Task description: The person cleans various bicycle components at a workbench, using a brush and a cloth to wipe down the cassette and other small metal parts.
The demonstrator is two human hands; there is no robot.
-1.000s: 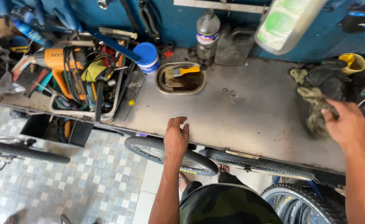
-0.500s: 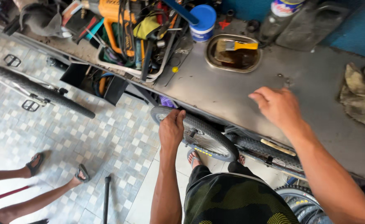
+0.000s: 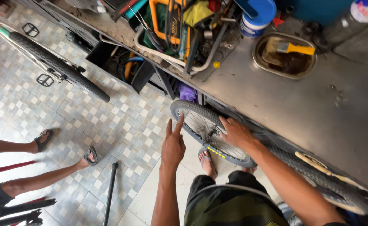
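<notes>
A spoked bicycle wheel (image 3: 196, 121) with a dark tyre leans against the front of a grey metal workbench (image 3: 301, 113). My left hand (image 3: 173, 144) hovers by the wheel's near rim with its fingers spread and the index finger pointing up at the tyre. My right hand (image 3: 236, 133) rests on the wheel near the hub, fingers laid over the spokes. I cannot tell whether it grips them. My sandalled foot (image 3: 208, 161) stands just under the wheel.
A second tyre (image 3: 318, 175) leans along the bench to the right. On the bench are a metal tray with a yellow-handled brush (image 3: 290, 49), a blue-lidded tub (image 3: 257, 14) and a heap of tools (image 3: 180, 25). Another person's legs (image 3: 42, 161) and a bicycle (image 3: 54, 62) occupy the tiled floor at left.
My right hand came down off the bench top onto the wheel's spokes. My left hand lifted off the tyre and opened. The view tilted further down toward the floor.
</notes>
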